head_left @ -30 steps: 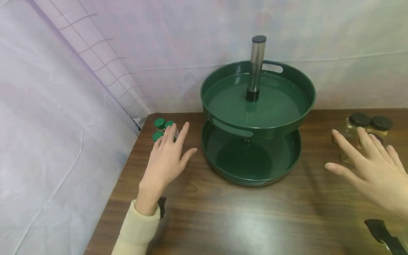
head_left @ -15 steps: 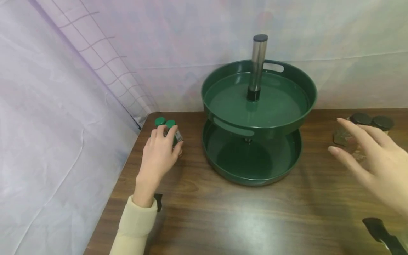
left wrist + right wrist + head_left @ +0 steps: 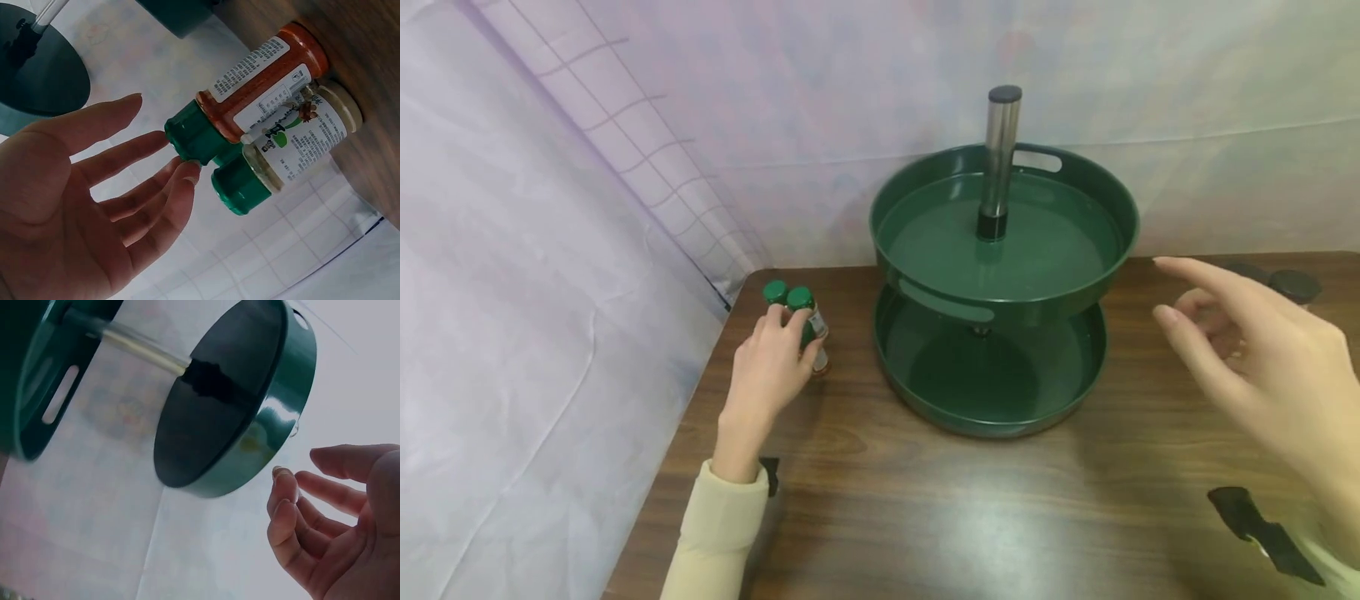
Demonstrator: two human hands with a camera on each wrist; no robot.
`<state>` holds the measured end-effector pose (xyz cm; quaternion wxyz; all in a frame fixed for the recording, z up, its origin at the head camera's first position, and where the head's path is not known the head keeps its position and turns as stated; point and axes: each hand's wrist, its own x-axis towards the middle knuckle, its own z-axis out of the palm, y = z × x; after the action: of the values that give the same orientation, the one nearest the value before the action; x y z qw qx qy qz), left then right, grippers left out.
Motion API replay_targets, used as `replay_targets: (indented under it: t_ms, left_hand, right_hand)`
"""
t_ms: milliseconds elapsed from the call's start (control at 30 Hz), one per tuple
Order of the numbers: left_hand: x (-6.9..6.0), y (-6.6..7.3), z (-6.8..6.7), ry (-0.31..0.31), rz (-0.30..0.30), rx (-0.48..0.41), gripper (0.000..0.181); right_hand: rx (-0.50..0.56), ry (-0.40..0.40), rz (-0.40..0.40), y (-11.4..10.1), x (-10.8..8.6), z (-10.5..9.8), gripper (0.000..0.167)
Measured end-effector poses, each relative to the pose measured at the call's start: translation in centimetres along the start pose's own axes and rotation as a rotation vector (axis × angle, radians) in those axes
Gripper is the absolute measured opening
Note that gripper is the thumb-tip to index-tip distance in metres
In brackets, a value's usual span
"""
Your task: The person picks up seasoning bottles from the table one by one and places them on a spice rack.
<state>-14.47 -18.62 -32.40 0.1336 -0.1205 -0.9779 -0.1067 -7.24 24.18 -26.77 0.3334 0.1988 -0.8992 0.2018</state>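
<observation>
My left hand (image 3: 767,362) is at several green-capped spice bottles (image 3: 801,297) on the table's left. In the left wrist view its fingers are bent loosely beside the caps, and the thumb stands apart. One bottle there holds red powder (image 3: 255,94); a paler bottle with a white label (image 3: 306,134) stands beside it. A further green cap (image 3: 226,154) is mostly hidden behind them. My right hand (image 3: 1270,358) hovers over the right side, fingers loosely bent, holding nothing. It hides most of the jars with black lids (image 3: 1295,286) behind it.
A two-tier green rack stands between the hands, with an upper tray (image 3: 940,258), a lower tray (image 3: 992,417) and a metal post (image 3: 1000,158). The wooden table (image 3: 880,517) meets pale sheeting at the back and left. Black straps (image 3: 1262,533) show near the wrists.
My left hand has come down to the green-capped bottles, its spread fingers now bent. The right hand's fingers have drawn in, and it now covers more of the black-lidded jars.
</observation>
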Motion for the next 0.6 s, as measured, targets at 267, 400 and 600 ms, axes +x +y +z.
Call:
replay_targets:
  t_ms: [267,400,600]
  left_hand:
    - [0.1,-0.6,0.5,-0.052,-0.055,-0.005,0.046]
    - [0.3,-0.8,0.7,-0.065,-0.064,-0.04,0.047]
    - [0.4,-1.0,1.0,-0.068,-0.062,-0.09,0.047]
  right_hand:
    - [0.075,0.02,-0.029,-1.8,1.7,0.8,0.041]
    - [0.1,0.001,-0.022,-2.4,2.1,1.3,0.043]
    - [0.127,-0.028,-0.025,-2.7,2.5,2.4,0.045]
